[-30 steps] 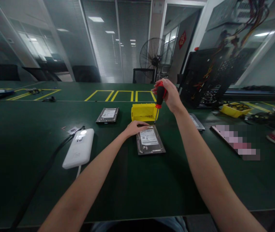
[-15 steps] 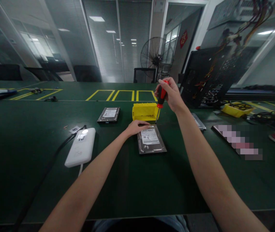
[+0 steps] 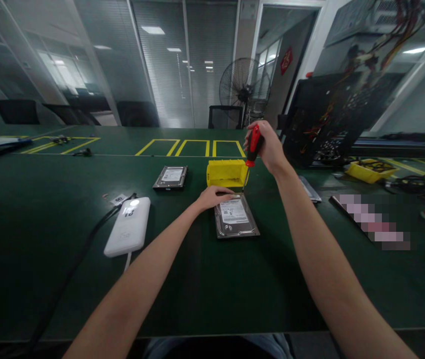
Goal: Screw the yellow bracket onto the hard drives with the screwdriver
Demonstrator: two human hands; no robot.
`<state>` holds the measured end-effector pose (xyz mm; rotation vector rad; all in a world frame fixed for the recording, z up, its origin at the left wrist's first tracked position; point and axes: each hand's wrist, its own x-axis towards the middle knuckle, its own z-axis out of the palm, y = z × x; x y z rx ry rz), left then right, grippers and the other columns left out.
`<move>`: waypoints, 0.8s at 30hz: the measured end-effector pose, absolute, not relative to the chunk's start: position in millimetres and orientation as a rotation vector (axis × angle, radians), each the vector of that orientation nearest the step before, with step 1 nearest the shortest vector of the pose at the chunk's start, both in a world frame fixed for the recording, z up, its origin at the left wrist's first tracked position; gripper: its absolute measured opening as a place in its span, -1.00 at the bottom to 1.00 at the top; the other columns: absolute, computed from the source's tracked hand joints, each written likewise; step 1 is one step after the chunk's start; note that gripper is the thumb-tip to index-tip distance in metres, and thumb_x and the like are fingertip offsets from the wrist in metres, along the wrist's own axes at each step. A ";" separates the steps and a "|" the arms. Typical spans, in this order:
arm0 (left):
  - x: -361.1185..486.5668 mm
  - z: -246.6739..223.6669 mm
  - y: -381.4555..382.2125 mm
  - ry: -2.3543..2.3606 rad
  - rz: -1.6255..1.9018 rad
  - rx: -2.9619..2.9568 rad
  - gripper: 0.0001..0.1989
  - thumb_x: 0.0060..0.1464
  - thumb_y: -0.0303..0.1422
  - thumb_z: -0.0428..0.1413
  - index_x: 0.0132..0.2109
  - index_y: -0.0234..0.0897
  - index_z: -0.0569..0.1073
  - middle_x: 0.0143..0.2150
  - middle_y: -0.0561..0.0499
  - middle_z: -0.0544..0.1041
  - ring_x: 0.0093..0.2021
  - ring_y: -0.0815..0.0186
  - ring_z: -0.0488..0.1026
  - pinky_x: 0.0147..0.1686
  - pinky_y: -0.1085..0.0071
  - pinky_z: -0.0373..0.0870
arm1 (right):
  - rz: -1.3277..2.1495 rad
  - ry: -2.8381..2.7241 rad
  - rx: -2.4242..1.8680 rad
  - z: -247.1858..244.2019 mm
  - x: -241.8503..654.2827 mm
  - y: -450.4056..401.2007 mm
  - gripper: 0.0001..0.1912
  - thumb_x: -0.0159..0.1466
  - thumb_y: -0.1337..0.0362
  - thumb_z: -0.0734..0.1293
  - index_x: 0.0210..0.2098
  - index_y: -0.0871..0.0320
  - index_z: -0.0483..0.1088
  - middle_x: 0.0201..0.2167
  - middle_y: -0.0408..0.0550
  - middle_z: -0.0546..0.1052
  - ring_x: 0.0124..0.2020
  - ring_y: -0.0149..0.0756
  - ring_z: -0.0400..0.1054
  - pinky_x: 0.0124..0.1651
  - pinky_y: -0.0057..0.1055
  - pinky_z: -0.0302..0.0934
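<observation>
A silver hard drive [image 3: 242, 224] with a white label lies flat on the green table. My left hand [image 3: 212, 197] holds it at its far left corner, thumb and forefinger reaching over the top edge. Above the drive's far edge, my right hand [image 3: 268, 144] is closed around the red and black handle of a screwdriver [image 3: 250, 158]. The screwdriver stands nearly upright, its shaft pointing down to the drive's far right part; whether the tip sits in a screw is too small to tell. Just behind the drive is a yellow bin [image 3: 225, 174] lying with its opening toward me.
A second hard drive [image 3: 171, 177] lies farther back on the left. Nearer is a white power bank [image 3: 130, 227] with cables. To the right are a silver item [image 3: 309, 189] partly behind my forearm, a yellow tray of cables [image 3: 371, 170] and an open computer case [image 3: 320, 119].
The screwdriver's handle has turned in my right hand, showing its red side differently. My left hand stays on the hard drive. The whole view has shifted slightly.
</observation>
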<state>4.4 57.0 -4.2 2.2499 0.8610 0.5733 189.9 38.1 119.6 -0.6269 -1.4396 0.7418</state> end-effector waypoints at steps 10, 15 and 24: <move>3.5 -3.5 55.6 0.862 0.562 2.246 -0.55 0.05 -0.04 -0.02 -0.02 -0.18 0.46 0.00 -0.03 0.47 -0.02 0.17 0.37 -0.05 0.26 0.25 | 0.769 -1.403 -0.614 121.6 184.9 33.5 -0.67 0.11 0.02 0.30 -0.34 0.10 0.15 -0.42 -0.19 0.34 -0.48 -0.48 0.29 -0.43 -0.46 0.27; 3.7 -4.2 55.9 0.871 0.559 2.237 -0.55 0.04 -0.04 -0.01 -0.02 -0.18 0.45 0.00 -0.03 0.47 -0.02 0.17 0.37 -0.05 0.27 0.26 | 0.764 -1.395 -0.628 121.0 185.8 33.1 -0.68 0.11 0.04 0.31 -0.35 0.08 0.13 -0.46 -0.21 0.33 -0.49 -0.49 0.28 -0.48 -0.50 0.20; 4.2 -4.5 56.2 0.867 0.557 2.233 -0.54 0.03 -0.03 0.00 -0.02 -0.18 0.46 0.00 -0.02 0.47 -0.02 0.17 0.37 -0.06 0.28 0.26 | 0.682 -1.443 -0.650 120.1 181.2 33.5 -0.66 0.16 -0.08 0.20 -0.31 0.06 0.24 -0.49 -0.19 0.28 -0.53 -0.49 0.21 -0.49 -0.49 0.17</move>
